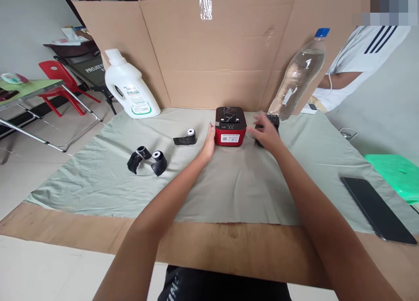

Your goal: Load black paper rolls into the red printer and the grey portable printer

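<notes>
A small red-and-black label printer (230, 134) stands upright on the cloth, with crumpled black film showing at its top slot. My left hand (208, 143) lies against its left side, fingers stretched out and held flat. On the other side, my right hand (266, 133) is close to the printer's right edge, fingers apart and slightly blurred; I cannot tell whether it touches. Behind that hand sits a black object (273, 121), partly hidden. To the left lie a black roll with a white core (186, 138) and two more black rolls, one nearer (159, 163) and one beside it (139, 157).
A cardboard screen (216, 52) borders the back. In front of it stand a white detergent bottle (131, 87) and a leaning clear water bottle (299, 76). A black phone (376, 209) lies at the right. A person in a white shirt (373, 60) is behind the screen's right end.
</notes>
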Demonstrator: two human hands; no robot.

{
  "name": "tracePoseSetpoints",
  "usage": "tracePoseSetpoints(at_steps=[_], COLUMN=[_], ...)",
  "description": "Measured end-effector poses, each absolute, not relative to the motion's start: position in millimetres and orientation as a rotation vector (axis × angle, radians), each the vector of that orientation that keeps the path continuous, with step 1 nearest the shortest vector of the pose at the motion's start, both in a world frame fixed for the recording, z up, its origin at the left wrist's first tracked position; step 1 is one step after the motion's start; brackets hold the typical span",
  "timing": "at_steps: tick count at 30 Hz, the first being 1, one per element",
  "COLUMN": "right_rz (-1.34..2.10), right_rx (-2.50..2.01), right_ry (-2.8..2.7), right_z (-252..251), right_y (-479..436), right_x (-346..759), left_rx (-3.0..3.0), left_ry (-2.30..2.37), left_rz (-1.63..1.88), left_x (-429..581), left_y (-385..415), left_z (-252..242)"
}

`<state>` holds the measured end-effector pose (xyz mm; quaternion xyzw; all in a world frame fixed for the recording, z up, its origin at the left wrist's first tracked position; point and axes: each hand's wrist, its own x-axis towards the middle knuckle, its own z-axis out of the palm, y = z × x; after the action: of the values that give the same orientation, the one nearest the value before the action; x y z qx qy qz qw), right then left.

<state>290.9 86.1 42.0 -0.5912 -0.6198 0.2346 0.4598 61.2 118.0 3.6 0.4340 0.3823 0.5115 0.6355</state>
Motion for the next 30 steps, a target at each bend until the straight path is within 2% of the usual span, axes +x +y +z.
tracePoseSetpoints(at_steps=[3, 6, 8, 11, 20, 30], right_rz=[0.171, 0.178, 0.223, 0.197, 0.279, 0.155], right_rx=[-1.852, -2.204, -2.278, -2.277, -1.958, -2.005], right_ry=[-1.352, -1.307, -1.301, -1.305, -1.412, -1.463], right_z=[42.0, 38.1, 37.7, 41.1, 23.7, 10.2], right_y=[75.2, 69.4, 61.7, 32.2, -95.6, -108.5], right_x=[309.7, 312.9, 306.5, 287.3, 200.6, 186.3], left_rx=[1.064, 1.173, 1.277, 1.532, 2.245, 2.417], left_ry=[0.874, 0.91, 0.95, 0.995, 1.094, 1.291], left_rz=[1.195, 1.172, 1.168, 1.118, 0.574, 0.423], left_x=[46.5, 35.4, 30.4, 25.4, 22.6, 29.7], left_y=[88.2, 61.2, 46.4, 23.5, -45.8, -62.3], left_z=[-10.5, -16.3, -16.3, -14.2, -7.1, -3.7])
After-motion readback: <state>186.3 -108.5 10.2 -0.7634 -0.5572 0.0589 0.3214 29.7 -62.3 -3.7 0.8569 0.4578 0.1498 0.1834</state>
